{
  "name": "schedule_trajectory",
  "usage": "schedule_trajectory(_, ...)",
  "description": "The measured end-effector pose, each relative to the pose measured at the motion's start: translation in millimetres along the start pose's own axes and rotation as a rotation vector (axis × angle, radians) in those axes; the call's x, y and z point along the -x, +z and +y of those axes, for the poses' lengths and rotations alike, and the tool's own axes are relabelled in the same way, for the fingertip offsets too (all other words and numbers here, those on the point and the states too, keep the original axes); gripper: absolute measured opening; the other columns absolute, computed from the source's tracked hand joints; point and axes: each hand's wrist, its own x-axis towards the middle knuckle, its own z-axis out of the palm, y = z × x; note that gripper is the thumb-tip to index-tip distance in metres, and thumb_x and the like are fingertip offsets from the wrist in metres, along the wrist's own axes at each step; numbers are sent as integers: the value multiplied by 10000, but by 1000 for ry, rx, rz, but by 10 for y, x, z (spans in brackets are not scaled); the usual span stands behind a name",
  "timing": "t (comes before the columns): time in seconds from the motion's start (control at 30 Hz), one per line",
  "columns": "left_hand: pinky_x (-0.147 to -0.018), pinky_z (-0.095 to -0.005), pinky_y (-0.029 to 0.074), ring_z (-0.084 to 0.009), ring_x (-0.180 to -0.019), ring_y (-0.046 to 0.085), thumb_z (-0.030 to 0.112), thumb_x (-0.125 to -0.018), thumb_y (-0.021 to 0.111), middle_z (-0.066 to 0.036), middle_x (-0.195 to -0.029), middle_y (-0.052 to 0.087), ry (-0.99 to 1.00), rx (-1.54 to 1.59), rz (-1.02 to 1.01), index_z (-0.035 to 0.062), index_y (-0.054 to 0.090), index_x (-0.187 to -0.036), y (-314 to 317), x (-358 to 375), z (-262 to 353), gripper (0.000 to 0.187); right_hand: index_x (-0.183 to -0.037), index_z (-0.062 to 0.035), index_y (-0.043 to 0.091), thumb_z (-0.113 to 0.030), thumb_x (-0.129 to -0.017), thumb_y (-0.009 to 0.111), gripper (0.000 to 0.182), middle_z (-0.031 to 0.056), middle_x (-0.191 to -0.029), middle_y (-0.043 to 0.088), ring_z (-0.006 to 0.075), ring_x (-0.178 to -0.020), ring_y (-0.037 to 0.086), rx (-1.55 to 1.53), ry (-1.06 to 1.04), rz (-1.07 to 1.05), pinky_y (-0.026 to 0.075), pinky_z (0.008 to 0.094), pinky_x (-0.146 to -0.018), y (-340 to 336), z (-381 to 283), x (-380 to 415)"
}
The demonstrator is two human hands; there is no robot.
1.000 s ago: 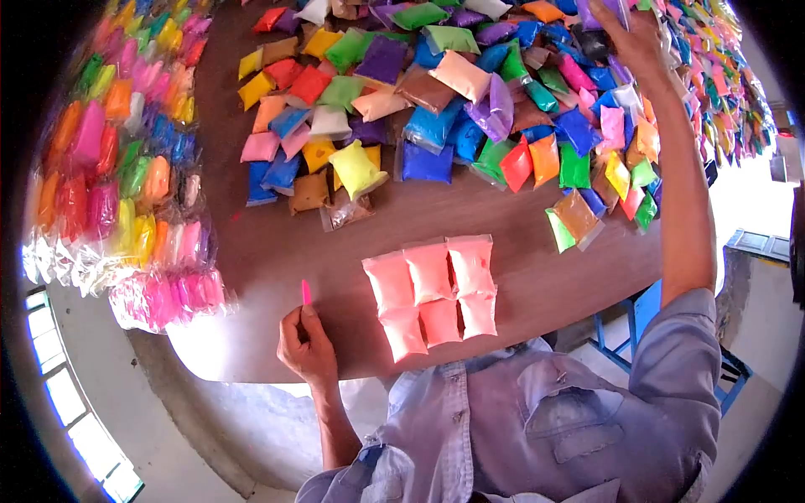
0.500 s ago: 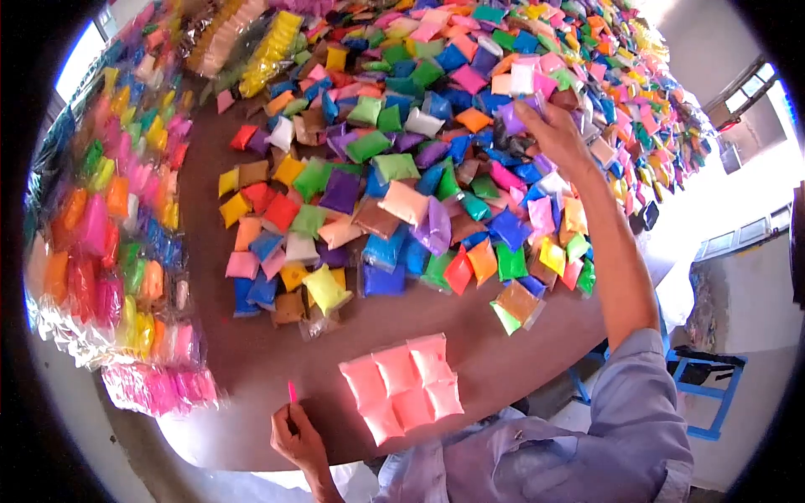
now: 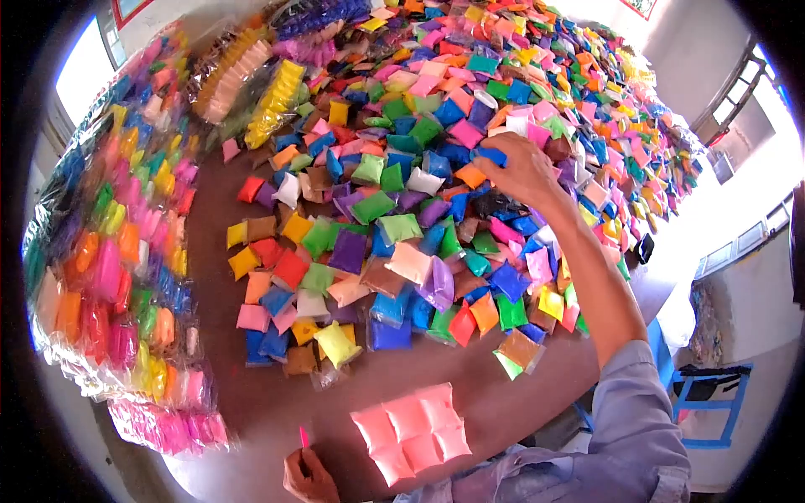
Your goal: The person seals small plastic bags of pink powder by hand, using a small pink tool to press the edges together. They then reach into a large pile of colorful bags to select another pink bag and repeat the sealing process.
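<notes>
"So, where are the two hands?"

"The right hand (image 3: 521, 168) is reaching over a broad heap of small colorful packets (image 3: 428, 130), its palm facing down. Its thumb and fingers are bent around a blue packet (image 3: 492, 157), touching it; I cannot tell whether they grip it."

"And the left hand (image 3: 310, 479)?"

"Near the table's front edge, low in the view. It is closed, pinching a slim pink object (image 3: 303, 437) that points up from the fingers."

"What lies between that hand and the person's sleeve (image 3: 637, 411)?"

"Six salmon-pink packets (image 3: 411, 432), flat on the brown table (image 3: 272, 411) in two rows of three, edges touching. They are just beside the left hand, with neither hand on them."

"What is around them?"

"Beyond them, at the near edge of the heap, are a pale yellow packet (image 3: 338, 344) and, farther right, a brown packet (image 3: 521, 347) partly over a green one. Clear-wrapped bundles of mixed colors (image 3: 126, 260) run down the left side of the table. Farther back, a yellow bundle (image 3: 275, 105) lies beside a peach bundle (image 3: 232, 82). A blue frame (image 3: 708, 440) stands off to the right, apart from the table."
</notes>
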Motion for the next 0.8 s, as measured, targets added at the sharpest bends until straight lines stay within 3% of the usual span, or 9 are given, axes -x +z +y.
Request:
schedule_trajectory(0.1, -649, -401, 575, -322, -730, 714, 185, -971, 724, -167, -884, 743, -1, -3, 14, 43, 737, -969, 12, -3, 28, 142, -1136, -54, 722, -358, -880, 730, 397, 147, -1188, 701, 356, -1150, 652, 63, -104, 43, 517, 496, -958, 157, 11, -203)
schedule_trajectory(0.17, -650, -402, 577, -324, -730, 715, 186, -970, 726, -167, -878, 743, -16, 5, 19, 41, 738, -968, 24, -5, 33, 146, -1169, -30, 716, -251, -903, 709, 346, 179, -1221, 704, 367, -1143, 662, 163, -175, 50, 519, 465, -981, 230, 55, -389)
schedule_trajectory(0.3, -646, -402, 579, -319, -719, 713, 189, -969, 728, -160, -862, 744, -23, -33, 14, 33, 739, -971, 33, 12, 1, 157, -1211, -21, 691, -205, -919, 677, 346, 186, -1248, 689, 381, -1163, 650, 166, -207, 80, 516, 480, -985, 395, 222, -862)
schedule_trajectory(0.4, -644, -401, 579, -314, -718, 714, 185, -968, 729, -159, -863, 747, -32, -54, 8, 29, 742, -965, 14, -13, 84, 157, -1278, -15, 648, -183, -929, 651, 387, 205, -1274, 671, 392, -1184, 639, 118, -169, 142, 513, 483, -995, 574, 346, -1177)
schedule_trajectory(0.6, -644, -402, 578, -308, -712, 711, 192, -965, 739, -156, -862, 748, -70, -82, 7, 23, 749, -957, 23, -10, 34, 170, -1350, -2, 578, -209, -923, 648, 479, 240, -1278, 664, 409, -1160, 650, 205, 73, 3, 527, 486, -967, 868, 312, -1493)
schedule_trajectory(0.7, -649, -401, 579, -304, -713, 711, 197, -964, 742, -155, -862, 748, -56, -96, 16, 21, 751, -962, 15, 8, 44, 176, -1246, -1, 642, -229, -872, 692, 441, 228, -1174, 707, 418, -1087, 677, 202, 126, -49, 541, 505, -919, 912, 290, -1456)
schedule_trajectory(0.77, -652, -400, 580, -303, -715, 711, 196, -963, 743, -157, -863, 748, -60, -103, 18, 20, 752, -965, 23, 26, 16, 176, -1114, -29, 703, -257, -791, 757, 399, 216, -1050, 726, 427, -1001, 693, 107, 66, -322, 549, 517, -873, 944, 265, -1334)
schedule_trajectory(0.8, -657, -400, 581, -306, -721, 713, 194, -962, 745, -162, -864, 747, -52, -64, 24, 17, 752, -964, 36, 28, -17, 177, -1050, -51, 728, -294, -739, 805, 403, 211, -1037, 721, 417, -981, 696, 138, -21, -267, 553, 505, -868, 1000, 243, -1200)
